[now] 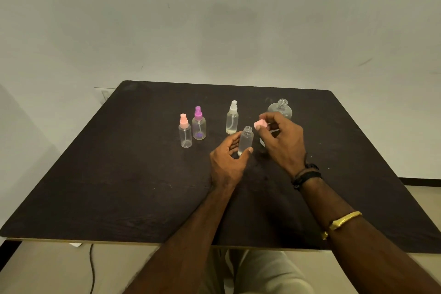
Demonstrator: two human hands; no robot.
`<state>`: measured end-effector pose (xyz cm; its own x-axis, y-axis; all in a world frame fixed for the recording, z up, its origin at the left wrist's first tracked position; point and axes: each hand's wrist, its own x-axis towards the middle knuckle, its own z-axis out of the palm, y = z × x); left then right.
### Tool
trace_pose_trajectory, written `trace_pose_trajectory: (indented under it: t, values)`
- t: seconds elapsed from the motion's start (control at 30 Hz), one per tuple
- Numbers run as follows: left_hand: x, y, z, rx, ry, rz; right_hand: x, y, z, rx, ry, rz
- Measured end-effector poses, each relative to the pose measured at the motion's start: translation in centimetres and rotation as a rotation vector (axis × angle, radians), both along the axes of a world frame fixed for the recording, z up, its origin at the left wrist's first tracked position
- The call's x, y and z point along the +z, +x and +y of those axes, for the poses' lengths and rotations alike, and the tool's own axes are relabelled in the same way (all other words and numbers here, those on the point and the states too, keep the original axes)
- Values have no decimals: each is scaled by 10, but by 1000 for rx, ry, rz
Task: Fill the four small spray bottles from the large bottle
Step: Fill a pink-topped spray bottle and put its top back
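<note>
Gripping uncapped bottle [245,141] with curled left fingers [233,142], pinching pink cap [259,124] in right fingers [269,116]. Can't read big bottle [281,107] level: half hidden behind right hand [284,143].

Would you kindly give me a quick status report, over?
Left hand grips uncapped small bottle. Right hand pinches pink spray cap. Large bottle open behind right hand. Nothing in the way.

Both forearms bare. Right wrist: black bands [306,175], maybe cords plus a watch strap. Gold bangle [343,221] higher up the right forearm. Light beige trousers [267,274] below.
</note>
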<state>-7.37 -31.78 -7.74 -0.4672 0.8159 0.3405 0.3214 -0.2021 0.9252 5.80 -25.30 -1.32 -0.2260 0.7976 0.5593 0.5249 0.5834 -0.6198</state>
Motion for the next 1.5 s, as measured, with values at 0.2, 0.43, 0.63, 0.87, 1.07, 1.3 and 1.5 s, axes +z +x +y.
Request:
trace_pose_trajectory:
  t: [0.2,0.43,0.63,0.87,1.07,1.3,1.5]
  values:
    - [0,0,0,4,-8,-14,7,-8,-4,124,34,-78]
    - [0,1,1,18,-5,-44,10,-7,-2,243,108,-159]
    - [1,0,0,15,5,-41,13,-10,6,197,105,-268]
    - [3,0,-2,4,35,-9,12,-16,5,7,92,-335]
    - [2,-2,-2,-11,31,-3,11,-17,-2,147,113,-254]
    - [4,0,-3,13,38,0,12,-19,-6,-36,91,-329]
    - [2,-1,-2,18,19,20,9,-24,-7,-5,46,-241]
